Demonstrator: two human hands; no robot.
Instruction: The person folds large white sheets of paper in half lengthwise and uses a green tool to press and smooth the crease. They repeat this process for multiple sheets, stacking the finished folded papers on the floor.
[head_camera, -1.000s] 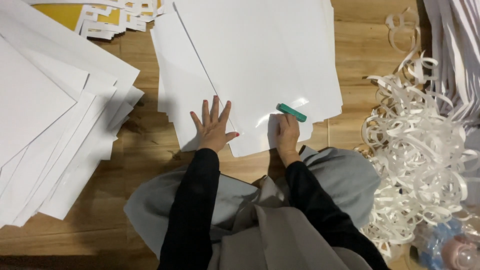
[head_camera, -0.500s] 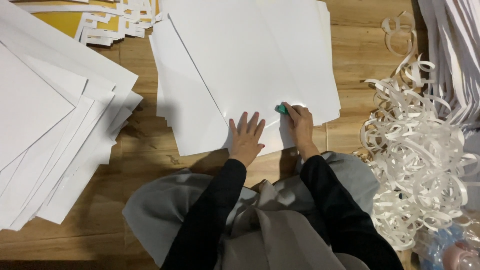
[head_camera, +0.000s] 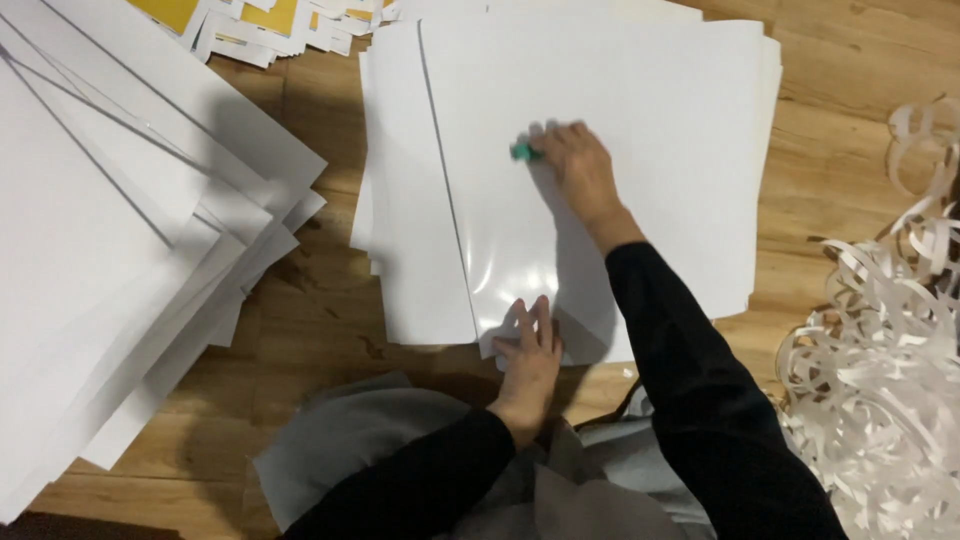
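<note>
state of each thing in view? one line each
left hand: flat, pressing the sheet's near edge
right hand: closed on the green tool
green tool: held against the sheet
top white sheet: flat, glossy, on its stack
paper strips: loose curled heap
left sheet pile: fanned, uneven

Green tool (head_camera: 524, 152) mostly hidden by right hand (head_camera: 580, 170)

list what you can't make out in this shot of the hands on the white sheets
- Green tool, head view: mostly hidden by the right hand and blurred; its kind is unclear.
- Sheet stack: its count is too fine to tell.
- Yellow sheets: cut by the top edge.
- Paper strips: cut by the right edge.
</note>
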